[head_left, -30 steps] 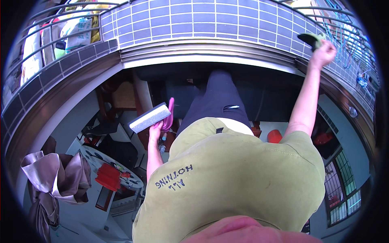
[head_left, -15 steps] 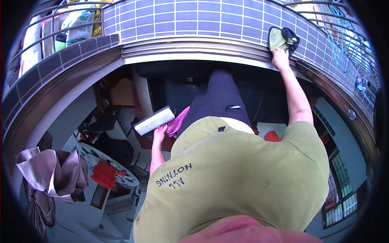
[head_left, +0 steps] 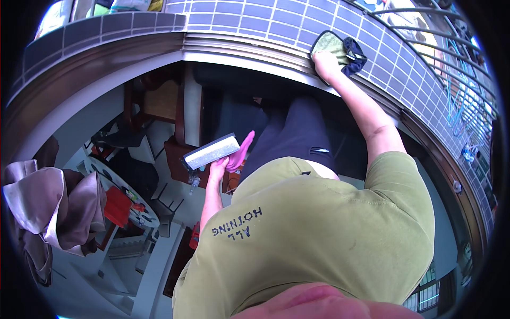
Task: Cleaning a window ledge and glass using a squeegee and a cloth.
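My right hand (head_left: 326, 65), at the end of my stretched arm, is closed on a green cleaning cloth (head_left: 329, 43) with a dark, bunched end. The cloth lies against the blue-grey tiled sill (head_left: 255, 20), close beside the metal window track (head_left: 247, 47). Down at my left side, my left hand (head_left: 218, 166) grips a window squeegee (head_left: 212, 152) with a pale, fluffy pad and a dark blade edge. A pink cloth (head_left: 241, 155) hangs at the same hand; whether the fingers also clasp it, I cannot tell.
Metal bars (head_left: 425, 29) fence the sill's outer side. A gathered mauve curtain (head_left: 64, 207) hangs at the left. Indoors, a wooden chair (head_left: 159, 101) and a round table (head_left: 144, 215) with a red item (head_left: 118, 206) stand below.
My right hand has slid the green cloth leftward along the sill beside the track. The squeegee and pink cloth remain in my left hand's area; the whole view has shifted.
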Tool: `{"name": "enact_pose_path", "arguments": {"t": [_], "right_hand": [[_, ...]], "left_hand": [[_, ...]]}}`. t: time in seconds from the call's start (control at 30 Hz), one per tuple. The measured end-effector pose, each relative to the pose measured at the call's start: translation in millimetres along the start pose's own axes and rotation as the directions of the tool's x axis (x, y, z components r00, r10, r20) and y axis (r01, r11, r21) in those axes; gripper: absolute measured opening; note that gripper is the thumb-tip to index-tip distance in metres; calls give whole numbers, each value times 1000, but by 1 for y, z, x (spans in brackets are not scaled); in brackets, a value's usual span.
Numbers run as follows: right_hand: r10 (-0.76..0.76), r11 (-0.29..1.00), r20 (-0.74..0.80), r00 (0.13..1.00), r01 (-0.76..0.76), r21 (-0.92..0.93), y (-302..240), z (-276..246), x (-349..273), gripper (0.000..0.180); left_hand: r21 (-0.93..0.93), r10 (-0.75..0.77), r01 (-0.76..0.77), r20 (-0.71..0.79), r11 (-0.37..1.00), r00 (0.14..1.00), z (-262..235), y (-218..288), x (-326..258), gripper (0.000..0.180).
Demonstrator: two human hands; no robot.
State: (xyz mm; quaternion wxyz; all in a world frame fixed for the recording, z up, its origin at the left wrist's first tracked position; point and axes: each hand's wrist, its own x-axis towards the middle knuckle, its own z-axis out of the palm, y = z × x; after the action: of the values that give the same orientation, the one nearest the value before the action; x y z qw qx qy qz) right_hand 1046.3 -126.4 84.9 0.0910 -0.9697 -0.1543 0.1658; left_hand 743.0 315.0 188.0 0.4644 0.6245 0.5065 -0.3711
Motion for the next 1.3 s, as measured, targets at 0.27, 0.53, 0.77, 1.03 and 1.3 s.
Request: {"name": "enact_pose_path", "arguments": {"t": [0.27, 0.53, 0.77, 1.03, 1.3], "right_hand": [[-110, 993, -90, 990, 113, 26, -113, 6, 97, 16], [-220, 958, -176, 959, 247, 146, -221, 0, 194, 18], [-272, 888, -210, 939, 329, 321, -299, 11, 258, 25], [-65, 900, -252, 966, 165, 403, -325, 21, 262, 30], [-69, 962, -296, 953, 142, 233, -307, 12, 262, 24]], "left_hand": [[18, 74, -74, -8, 997, 997, 0, -38, 4, 46], [-96, 50, -56, -63, 994, 997, -12, -57, -14, 41], [-144, 3, -16, -88, 989, 996, -22, -95, -21, 39], [-284, -84, 70, -38, 956, 996, -28, -140, -18, 41], [-112, -94, 89, -46, 990, 994, -41, -111, -8, 39]]}}
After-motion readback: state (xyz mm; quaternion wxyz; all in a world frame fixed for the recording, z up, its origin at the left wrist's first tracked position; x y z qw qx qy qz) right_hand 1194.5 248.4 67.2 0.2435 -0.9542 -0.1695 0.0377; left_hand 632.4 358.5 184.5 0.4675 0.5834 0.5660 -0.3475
